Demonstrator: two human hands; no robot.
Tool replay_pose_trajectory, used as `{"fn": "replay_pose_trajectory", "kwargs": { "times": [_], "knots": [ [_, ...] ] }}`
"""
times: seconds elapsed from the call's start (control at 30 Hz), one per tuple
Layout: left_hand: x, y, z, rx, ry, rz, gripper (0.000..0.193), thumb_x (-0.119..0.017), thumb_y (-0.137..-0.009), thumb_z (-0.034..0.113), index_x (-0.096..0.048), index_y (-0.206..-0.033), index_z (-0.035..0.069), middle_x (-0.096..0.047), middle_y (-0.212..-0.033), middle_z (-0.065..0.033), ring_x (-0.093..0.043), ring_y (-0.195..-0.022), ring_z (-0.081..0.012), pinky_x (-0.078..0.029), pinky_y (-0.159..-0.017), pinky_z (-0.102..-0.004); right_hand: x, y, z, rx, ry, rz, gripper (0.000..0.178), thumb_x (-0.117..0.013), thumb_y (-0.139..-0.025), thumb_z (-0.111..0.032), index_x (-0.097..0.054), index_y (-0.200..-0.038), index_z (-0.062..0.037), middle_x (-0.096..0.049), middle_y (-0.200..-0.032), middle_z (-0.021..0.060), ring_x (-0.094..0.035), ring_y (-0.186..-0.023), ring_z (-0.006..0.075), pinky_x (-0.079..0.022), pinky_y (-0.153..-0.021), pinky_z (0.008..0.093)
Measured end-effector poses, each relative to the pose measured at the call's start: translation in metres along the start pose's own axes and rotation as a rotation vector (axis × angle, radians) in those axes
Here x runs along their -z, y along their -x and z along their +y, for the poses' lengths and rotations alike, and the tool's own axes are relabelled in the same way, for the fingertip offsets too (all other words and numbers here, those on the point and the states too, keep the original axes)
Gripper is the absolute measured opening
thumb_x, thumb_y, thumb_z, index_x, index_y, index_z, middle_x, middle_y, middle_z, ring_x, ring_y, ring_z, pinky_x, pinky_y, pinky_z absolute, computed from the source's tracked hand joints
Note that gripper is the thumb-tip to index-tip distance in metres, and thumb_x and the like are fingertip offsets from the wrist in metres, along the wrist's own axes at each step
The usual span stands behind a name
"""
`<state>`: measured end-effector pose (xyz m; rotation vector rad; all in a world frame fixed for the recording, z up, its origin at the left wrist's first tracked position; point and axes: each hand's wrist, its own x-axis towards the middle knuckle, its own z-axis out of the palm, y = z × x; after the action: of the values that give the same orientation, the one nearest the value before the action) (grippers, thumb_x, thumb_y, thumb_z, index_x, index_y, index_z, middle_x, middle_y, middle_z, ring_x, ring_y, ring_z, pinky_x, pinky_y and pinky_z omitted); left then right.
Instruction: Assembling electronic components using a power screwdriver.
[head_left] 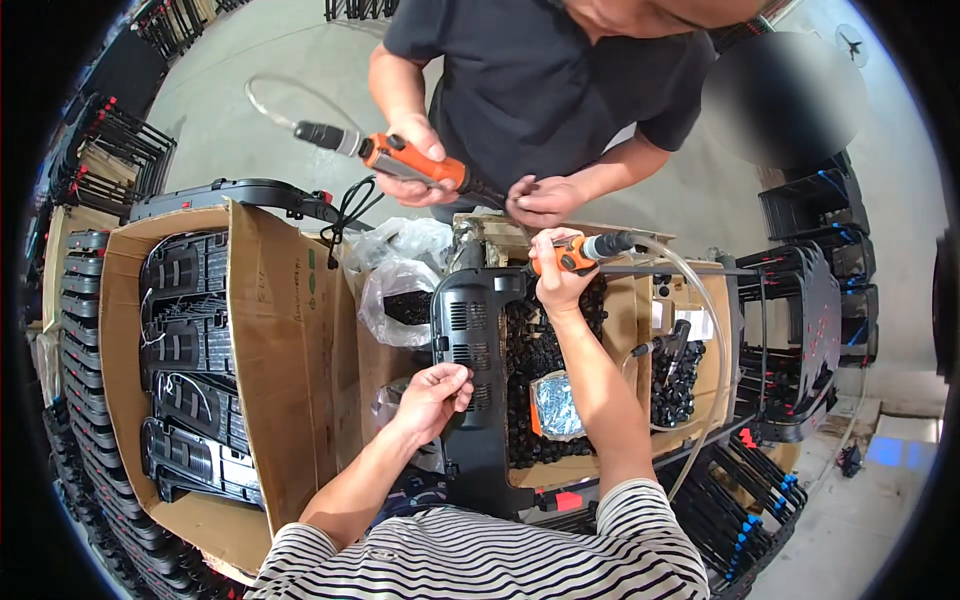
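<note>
My right hand (557, 290) is wrapped round an orange and black power screwdriver (575, 256), whose clear hose runs off to the right. The tool is over the far end of a black vented plastic housing (470, 345) in front of me. My left hand (437, 398) is over the near part of that housing, thumb and fingers pinched together. Whatever they hold, if anything, is too small to make out. Across from me a co-worker grips another orange screwdriver (410, 160) in one hand; the other hand (545, 203) is close to its tip, fingers curled.
Black vented panels stand in a tall cardboard box (285, 340) on the left. Clear plastic bags (395, 295) lie beside the housing. To its right, cardboard trays hold many small black parts (535, 345), a blue-wrapped packet (560, 408) and another screwdriver (668, 342). Stacked black frames (805, 310) stand at right.
</note>
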<state>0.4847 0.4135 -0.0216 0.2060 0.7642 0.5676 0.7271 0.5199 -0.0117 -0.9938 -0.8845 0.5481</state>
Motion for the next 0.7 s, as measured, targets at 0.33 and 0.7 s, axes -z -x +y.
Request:
{"fn": "replay_pose_trajectory", "kwargs": {
  "times": [0.33,0.7],
  "knots": [
    [-0.004,0.006,-0.018,0.014,0.004,-0.063,0.012,-0.063,-0.094,0.013,-0.065,-0.097,0.002,-0.066,-0.081,-0.0054,-0.061,-0.069,-0.0121,-0.049,-0.061,-0.0237,-0.002,0.003,-0.012,-0.058,0.141,-0.021,0.015,-0.065,-0.085,-0.003,-0.053,-0.095,-0.0005,-0.065,-0.083,0.0098,-0.061,-0.065,0.0143,-0.051,-0.063,0.0278],
    [-0.039,-0.031,-0.012,0.025,0.258,-0.070,0.012,-0.064,-0.094,0.014,-0.065,-0.100,0.004,-0.066,-0.084,-0.0038,-0.061,-0.072,-0.0114,-0.050,-0.064,-0.0217,0.001,0.057,-0.139,-0.189,-0.429,0.005,0.013,-0.057,-0.092,-0.011,-0.054,-0.099,-0.0012,-0.062,-0.088,0.0160,-0.056,-0.068,0.0214,-0.047,-0.067,0.0376]
  ]
}}
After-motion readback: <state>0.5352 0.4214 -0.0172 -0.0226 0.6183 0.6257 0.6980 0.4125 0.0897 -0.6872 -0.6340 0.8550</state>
